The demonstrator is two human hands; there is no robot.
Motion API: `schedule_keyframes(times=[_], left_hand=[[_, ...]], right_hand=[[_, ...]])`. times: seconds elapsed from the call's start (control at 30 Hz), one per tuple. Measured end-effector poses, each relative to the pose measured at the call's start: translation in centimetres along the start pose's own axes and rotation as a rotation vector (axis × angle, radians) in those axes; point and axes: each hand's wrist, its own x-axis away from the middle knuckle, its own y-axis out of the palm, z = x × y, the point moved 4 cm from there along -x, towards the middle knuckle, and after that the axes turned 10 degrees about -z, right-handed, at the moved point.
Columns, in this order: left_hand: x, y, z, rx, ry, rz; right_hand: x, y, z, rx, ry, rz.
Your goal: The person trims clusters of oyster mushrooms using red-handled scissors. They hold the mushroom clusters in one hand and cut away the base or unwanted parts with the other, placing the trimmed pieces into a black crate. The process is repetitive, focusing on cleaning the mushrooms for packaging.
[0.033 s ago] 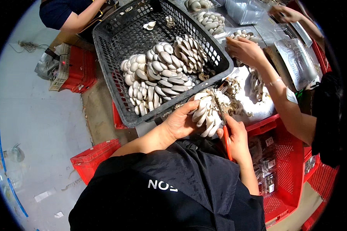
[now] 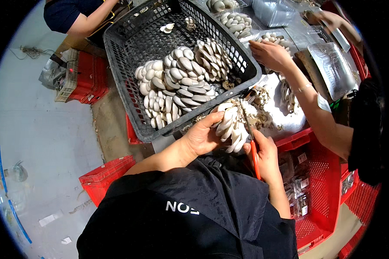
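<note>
Table (image 2: 296, 123) (mushrooms (image 2: 288, 98) atop), grey floor (image 2: 52, 129)

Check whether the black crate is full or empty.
Partly full: mushroom clusters cover the nearer part of the black crate, while its mesh floor shows toward the far end.

At 10 o'clock, a red crate (image 2: 90, 77) stands against a pale crate (image 2: 67, 90) with grey plastic (image 2: 52, 77); farther out, a stringy tangle (image 2: 32, 52). At 8 o'clock, a red bin (image 2: 106, 178), then blue tape (image 2: 20, 221) on the floor (image 2: 43, 142). At 1 o'clock, nested clear tubs (image 2: 273, 13). At 2 o'clock, clear plastic packaging (image 2: 333, 65). At 4 o'clock, a large red container (image 2: 325, 183) holding labelled packs (image 2: 301, 185)
</note>
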Motion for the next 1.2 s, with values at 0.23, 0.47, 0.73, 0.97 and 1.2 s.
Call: schedule_keyframes(times=[0.23, 0.47, 0.73, 0.97, 1.2], left_hand=[[0.5, -1.2, 0.4, 0.155, -0.042, 0.088], [1.1, -0.5, 4.0, 0.168, 0.014, -0.051], [1.1, 0.5, 3.3, 0.242, 0.002, -0.036], [1.5, 0.1, 2.7, -0.141, -0.044, 0.298], [1.7, 1.4, 3.0, -0.248, 0.112, -0.028]], right_hand=[[2.1, 0.6, 2.9, -0.241, 0.124, 0.115], [2.8, 5.0, 6.4, 0.301, 0.131, -0.295], [-3.5, 3.3, 4.3, 0.195, -0.033, -0.108], [-7.6, -2.8, -7.0, 0.097, -0.298, -0.061], [-8.4, -1.7, -6.1, 0.175, -0.352, -0.074]])
